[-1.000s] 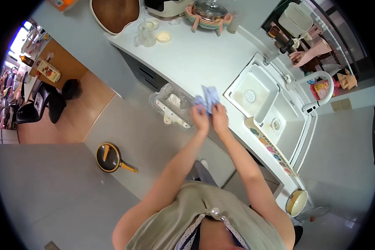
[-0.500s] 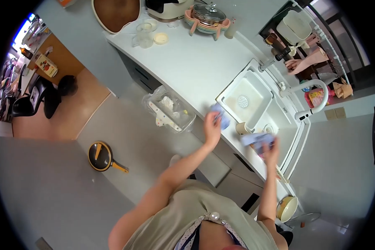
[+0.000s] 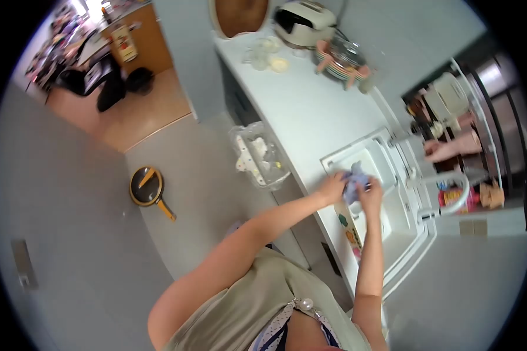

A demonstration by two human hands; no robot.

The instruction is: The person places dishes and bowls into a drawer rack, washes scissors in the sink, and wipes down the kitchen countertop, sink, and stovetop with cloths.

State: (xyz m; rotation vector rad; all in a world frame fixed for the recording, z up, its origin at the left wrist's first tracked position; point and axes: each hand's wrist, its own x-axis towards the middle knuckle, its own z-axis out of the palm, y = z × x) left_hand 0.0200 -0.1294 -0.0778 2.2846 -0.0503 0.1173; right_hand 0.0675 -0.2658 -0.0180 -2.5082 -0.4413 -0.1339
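A crumpled lavender-blue cloth (image 3: 355,180) is bunched between my two hands, above the near edge of the white sink (image 3: 405,217). My left hand (image 3: 332,188) grips its left side, fingers closed. My right hand (image 3: 370,197) closes on its right side, partly blurred. Whether this is one cloth or two pieces pressed together, I cannot tell. Below my hands, colourful stickers (image 3: 349,234) show along the counter's front edge. A curved white faucet (image 3: 465,193) stands at the sink's far right side.
On the floor to the left lies a black pan with a yellow rim (image 3: 147,186). A plastic-lined bin (image 3: 264,169) hangs at the counter front. Farther back are a rice cooker (image 3: 305,24) and a glass-lidded pot (image 3: 346,54). A pink glove (image 3: 458,146) hangs by the window.
Earlier my hands were apart, each with a blue cloth piece. Now they have come together over the sink's near edge with the cloth bunched between them. The view has turned.
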